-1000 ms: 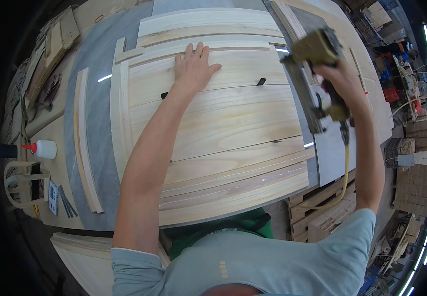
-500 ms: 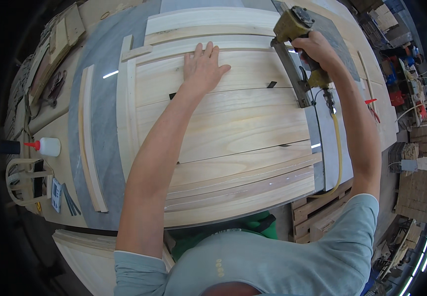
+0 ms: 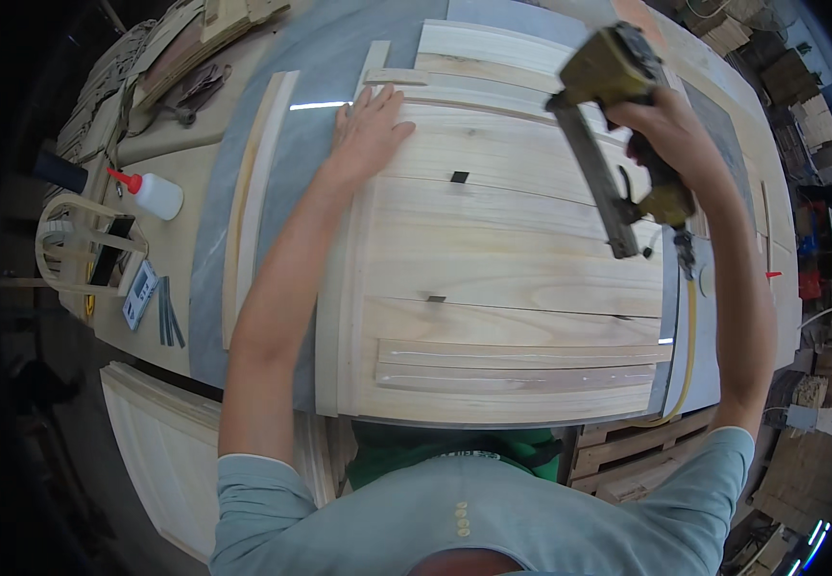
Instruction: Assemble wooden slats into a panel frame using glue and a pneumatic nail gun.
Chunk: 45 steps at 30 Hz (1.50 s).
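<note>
Here's the wooden panel (image 3: 512, 254), mid-frame, pale, its boards running left to right, black tabs (image 3: 459, 177) in the seams. Over its right half slants the brassy nail gun (image 3: 592, 173), right hand (image 3: 665, 134) wrapped round the grip. Upper left, the left hand (image 3: 368, 134) lies flat, thumb apart, nearest the short strip (image 3: 397, 76).

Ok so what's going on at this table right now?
A person's right hand grips a nail gun on a yellow hose, apparently held up over the right side of a wooden panel. The left hand lies at the panel's far left corner. Two wooden strips with white lines along them lie on the panel's near part.
</note>
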Tool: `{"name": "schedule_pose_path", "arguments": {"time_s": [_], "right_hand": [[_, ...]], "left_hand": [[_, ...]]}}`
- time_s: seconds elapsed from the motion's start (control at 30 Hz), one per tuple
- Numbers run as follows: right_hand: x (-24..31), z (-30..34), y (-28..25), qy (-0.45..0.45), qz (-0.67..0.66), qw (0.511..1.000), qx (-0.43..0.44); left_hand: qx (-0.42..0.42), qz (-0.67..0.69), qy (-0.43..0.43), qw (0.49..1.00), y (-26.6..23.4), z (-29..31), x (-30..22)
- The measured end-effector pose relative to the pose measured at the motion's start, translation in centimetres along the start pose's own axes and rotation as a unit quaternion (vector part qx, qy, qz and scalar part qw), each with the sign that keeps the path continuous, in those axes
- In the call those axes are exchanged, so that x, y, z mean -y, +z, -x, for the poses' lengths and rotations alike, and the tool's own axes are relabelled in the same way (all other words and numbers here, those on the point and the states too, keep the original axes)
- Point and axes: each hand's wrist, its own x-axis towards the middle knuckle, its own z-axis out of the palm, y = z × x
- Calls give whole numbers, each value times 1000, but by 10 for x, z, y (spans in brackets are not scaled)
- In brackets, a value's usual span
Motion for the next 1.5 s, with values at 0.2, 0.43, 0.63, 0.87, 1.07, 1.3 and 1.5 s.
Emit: {"name": "schedule_pose_path", "arguments": {"time_s": [0.2, 0.43, 0.63, 0.87, 1.07, 1.3, 1.5], "right_hand": [[55, -60, 77, -76, -31, 995, 54], [72, -98, 116, -75, 9, 991, 108], [59, -81, 102, -65, -9, 996, 61], [22, -70, 71, -9, 1, 999, 41], [-3, -48, 37, -15, -32, 999, -23], [-45, -44, 4, 73, -1, 997, -39], [-44, 21, -35, 10, -59, 994, -87]], "left_hand": [[-40, 64, -32, 997, 14, 7, -3], [-66, 76, -26, 995, 16, 2, -2], [-69, 75, -29, 994, 16, 4, 0], [-63, 78, -33, 994, 14, 4, -4], [-47, 72, -37, 996, 12, 7, -4], [-54, 71, -31, 996, 15, -2, -5], [-182, 75, 44, 979, 34, -3, 23]]}}
